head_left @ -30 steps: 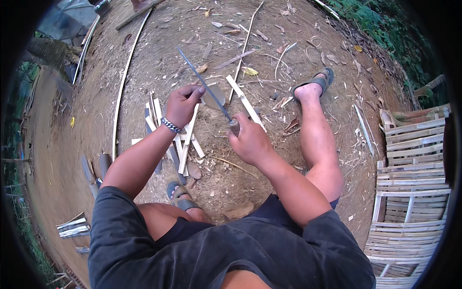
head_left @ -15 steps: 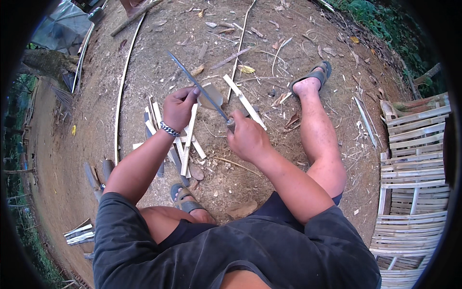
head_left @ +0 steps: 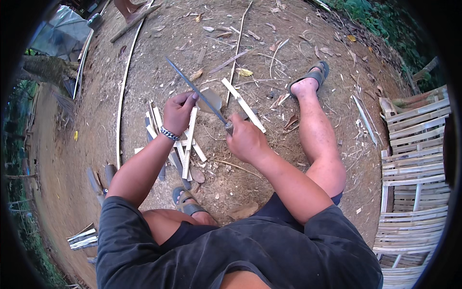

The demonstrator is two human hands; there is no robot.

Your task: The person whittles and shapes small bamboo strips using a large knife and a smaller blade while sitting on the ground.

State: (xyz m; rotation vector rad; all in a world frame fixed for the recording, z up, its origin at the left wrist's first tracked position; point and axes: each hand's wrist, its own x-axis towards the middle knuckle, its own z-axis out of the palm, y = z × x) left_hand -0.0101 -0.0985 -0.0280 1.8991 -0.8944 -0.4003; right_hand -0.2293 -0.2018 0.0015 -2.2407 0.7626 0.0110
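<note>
My right hand point(head_left: 248, 139) is wrapped round the handle of a long-bladed knife point(head_left: 208, 103). Its narrow dark blade slants away up and to the left, past my left hand point(head_left: 179, 111). The left hand, with a braided bracelet at the wrist, has curled fingers and its thumb tip at the blade's edge; whether it pinches the blade or something else is hidden. Under the blade lies a flat pale block point(head_left: 211, 99). Below the left hand are several pale split strips point(head_left: 189, 147), crossed in a loose pile on the ground. Another pale strip point(head_left: 244, 106) lies beyond the right hand.
Dirt ground point(head_left: 168, 43) carries shavings and dry leaves. A long thin pole point(head_left: 122, 96) runs along the left. A slatted bamboo rack point(head_left: 416, 178) stands at right. My sandalled feet point(head_left: 310, 79) are planted apart. Another person's foot point(head_left: 129, 10) shows at the top.
The view has shifted slightly. Both hands and the knife keep nearly the same pose, with the left thumb still at the blade. More of the other person's foot shows at the top.
</note>
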